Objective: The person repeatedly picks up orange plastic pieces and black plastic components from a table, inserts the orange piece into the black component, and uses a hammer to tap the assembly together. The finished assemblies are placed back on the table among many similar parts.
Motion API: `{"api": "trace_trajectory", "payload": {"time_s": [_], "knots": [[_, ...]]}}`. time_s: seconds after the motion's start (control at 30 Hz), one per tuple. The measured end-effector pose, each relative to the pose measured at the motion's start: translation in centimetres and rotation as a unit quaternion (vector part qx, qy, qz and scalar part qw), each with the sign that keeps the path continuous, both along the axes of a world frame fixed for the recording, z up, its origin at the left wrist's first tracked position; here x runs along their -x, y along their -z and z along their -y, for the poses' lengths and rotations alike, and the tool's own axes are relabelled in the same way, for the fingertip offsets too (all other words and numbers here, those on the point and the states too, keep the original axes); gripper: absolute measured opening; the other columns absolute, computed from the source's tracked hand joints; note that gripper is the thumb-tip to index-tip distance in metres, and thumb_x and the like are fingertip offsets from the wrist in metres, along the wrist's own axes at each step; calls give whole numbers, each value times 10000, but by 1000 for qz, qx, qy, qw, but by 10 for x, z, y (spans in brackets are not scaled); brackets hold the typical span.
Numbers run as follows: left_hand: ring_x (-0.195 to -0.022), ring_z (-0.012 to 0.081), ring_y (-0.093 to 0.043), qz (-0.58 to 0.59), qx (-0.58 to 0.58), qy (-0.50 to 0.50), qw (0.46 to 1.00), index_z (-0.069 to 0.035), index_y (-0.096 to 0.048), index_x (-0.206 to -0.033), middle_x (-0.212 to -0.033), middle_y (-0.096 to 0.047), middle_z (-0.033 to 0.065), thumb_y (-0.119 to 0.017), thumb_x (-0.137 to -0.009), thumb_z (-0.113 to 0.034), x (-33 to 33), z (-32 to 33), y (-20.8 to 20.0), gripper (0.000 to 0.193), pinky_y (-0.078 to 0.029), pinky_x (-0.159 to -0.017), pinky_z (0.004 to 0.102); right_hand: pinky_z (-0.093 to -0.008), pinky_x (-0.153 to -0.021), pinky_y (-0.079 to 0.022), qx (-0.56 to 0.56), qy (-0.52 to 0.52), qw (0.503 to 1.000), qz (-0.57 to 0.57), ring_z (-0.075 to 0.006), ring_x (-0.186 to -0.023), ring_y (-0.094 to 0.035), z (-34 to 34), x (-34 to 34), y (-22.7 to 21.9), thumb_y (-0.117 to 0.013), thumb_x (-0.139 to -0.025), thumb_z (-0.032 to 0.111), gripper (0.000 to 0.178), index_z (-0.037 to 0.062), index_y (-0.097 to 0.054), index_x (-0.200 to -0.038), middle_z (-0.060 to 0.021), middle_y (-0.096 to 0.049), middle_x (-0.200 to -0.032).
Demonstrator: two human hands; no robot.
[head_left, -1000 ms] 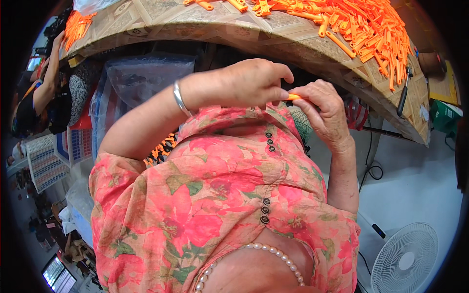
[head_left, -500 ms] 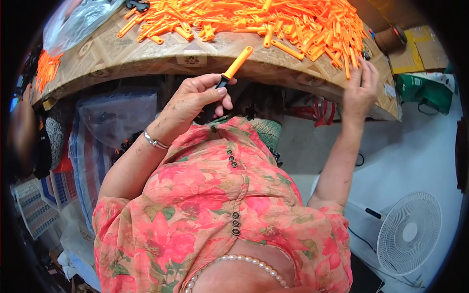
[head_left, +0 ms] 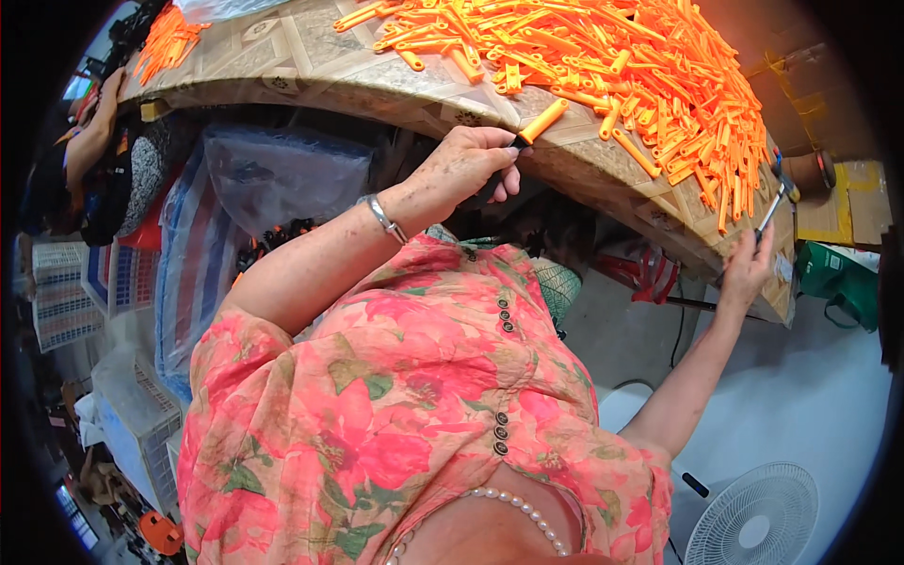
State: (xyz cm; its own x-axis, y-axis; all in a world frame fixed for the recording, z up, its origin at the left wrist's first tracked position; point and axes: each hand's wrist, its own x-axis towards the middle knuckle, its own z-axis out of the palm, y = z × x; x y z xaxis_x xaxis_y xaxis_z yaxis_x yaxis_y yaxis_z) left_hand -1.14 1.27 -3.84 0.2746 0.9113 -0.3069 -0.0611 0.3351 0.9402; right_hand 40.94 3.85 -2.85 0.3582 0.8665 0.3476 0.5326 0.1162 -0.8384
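My left hand (head_left: 476, 168) is closed round the black end of a small handle-like plastic piece. Its orange part (head_left: 544, 121) points up and right, over the table's near edge. Much of the black end is hidden in my fingers. Over at the table's right end, my right hand (head_left: 750, 267) has its fingers closed on a slim tool with a shiny metal shaft (head_left: 771, 209). The tool's exact kind is not clear. Just left of that hand lies the edge of a big heap of orange plastic pieces (head_left: 603, 56).
The patterned tabletop (head_left: 311, 56) curves across the top. A smaller orange pile (head_left: 169, 42) lies far left, near another person's arm (head_left: 94, 132). Right of the table are a brown spool (head_left: 805, 171), cardboard (head_left: 866, 202) and a green bag (head_left: 838, 282). A white fan (head_left: 753, 527) stands lower right.
My right hand has moved from beside the orange heap to the table's right end and closed on the slim metal tool. The left still holds its piece. The whole view has shifted.
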Motion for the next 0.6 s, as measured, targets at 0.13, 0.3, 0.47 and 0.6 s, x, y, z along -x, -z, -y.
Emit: {"api": "trace_trajectory", "payload": {"time_s": [0.13,0.3,0.47,0.6], "knots": [[-610,90,-567,26,11,-11,1000,-7,-623,-1114,-715,-625,21,-482,-993,-149,-7,-5,0,234,-463,-573,227,-216,-506,-417,-19,-159,986,57,-41,-601,-421,59,123,-14,-590,-941,31,483,136,-528,-1409,29,-617,-994],[-607,91,-577,30,43,-22,998,-10,-632,-1091,-708,-623,16,-491,-987,-148,-8,-9,-10,223,-466,-566,227,-299,-828,-506,-2,-310,943,122,-217,-900,-645,68,170,-1,-662,-859,-3,552,92,-531,-1386,-136,-658,-1079],[-601,98,-583,24,55,-36,998,8,-642,-1050,-710,-622,18,-505,-983,-143,-7,-12,-11,215,-475,-566,230,-333,-817,-506,-56,-344,923,160,-282,-881,-638,53,179,4,-658,-861,-5,574,96,-507,-1405,-157,-639,-1005],[-596,105,-585,26,62,-52,996,29,-644,-1010,-707,-624,26,-512,-979,-133,-8,-12,-14,211,-482,-568,230,-349,-810,-508,-54,-334,925,175,-290,-894,-640,51,181,-4,-651,-866,-13,568,92,-506,-1405,-160,-638,-1005]]}}
